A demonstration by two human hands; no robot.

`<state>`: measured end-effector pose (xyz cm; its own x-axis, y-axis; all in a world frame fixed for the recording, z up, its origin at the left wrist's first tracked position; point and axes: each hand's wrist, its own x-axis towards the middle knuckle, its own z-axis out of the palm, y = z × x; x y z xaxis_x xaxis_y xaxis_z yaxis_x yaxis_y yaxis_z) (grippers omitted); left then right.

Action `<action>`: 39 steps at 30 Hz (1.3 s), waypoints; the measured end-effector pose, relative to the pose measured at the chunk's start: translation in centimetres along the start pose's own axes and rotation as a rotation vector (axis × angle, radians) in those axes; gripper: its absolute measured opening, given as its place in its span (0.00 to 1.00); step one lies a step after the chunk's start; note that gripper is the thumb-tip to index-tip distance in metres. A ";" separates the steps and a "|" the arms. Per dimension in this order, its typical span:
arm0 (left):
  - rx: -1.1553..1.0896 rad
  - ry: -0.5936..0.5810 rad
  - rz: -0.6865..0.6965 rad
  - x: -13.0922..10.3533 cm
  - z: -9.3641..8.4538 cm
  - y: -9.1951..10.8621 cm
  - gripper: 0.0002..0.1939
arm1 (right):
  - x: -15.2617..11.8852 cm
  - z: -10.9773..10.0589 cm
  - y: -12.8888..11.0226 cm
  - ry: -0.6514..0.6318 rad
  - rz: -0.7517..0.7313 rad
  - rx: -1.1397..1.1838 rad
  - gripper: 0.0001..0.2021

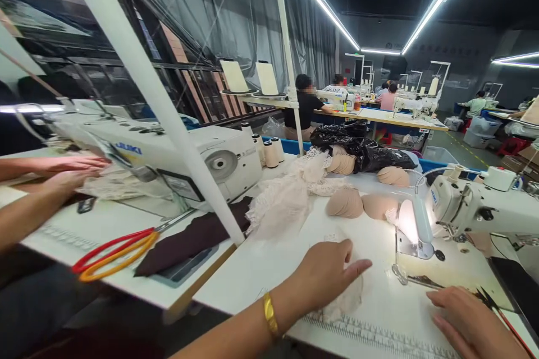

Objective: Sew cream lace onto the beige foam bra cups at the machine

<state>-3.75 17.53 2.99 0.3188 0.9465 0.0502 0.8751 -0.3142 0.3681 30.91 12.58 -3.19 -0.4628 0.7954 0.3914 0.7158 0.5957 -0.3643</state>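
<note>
The left hand (326,275) lies flat, fingers spread, pressing a pale lace piece (347,300) onto the white table (261,269) near its front edge. To the right, the right hand (467,322) rests on the table with fingers loosely extended, holding nothing, just beside dark snips (490,298). Farther back lie beige foam cups (362,205), left of the sewing machine (475,207).

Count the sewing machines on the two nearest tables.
2: one sewing machine on the left table before a co-worker's hands, one at right beside the lamp. More stand far back.
</note>
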 end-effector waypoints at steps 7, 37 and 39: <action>-0.103 -0.075 0.170 1.9 -0.9 2.0 0.17 | 3.2 0.8 -5.3 -0.132 0.267 0.403 0.13; -1.465 -0.069 -0.240 0.1 2.7 6.1 0.30 | 6.8 3.6 -7.8 0.239 0.416 0.692 0.22; -1.277 -0.135 -0.177 0.5 2.7 5.2 0.29 | 7.1 3.7 -7.2 0.224 0.436 0.740 0.22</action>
<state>1.96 16.17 2.47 0.3349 0.9293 -0.1561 -0.0320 0.1768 0.9837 20.55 14.39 -0.87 -0.0590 0.9742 0.2180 0.2473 0.2258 -0.9423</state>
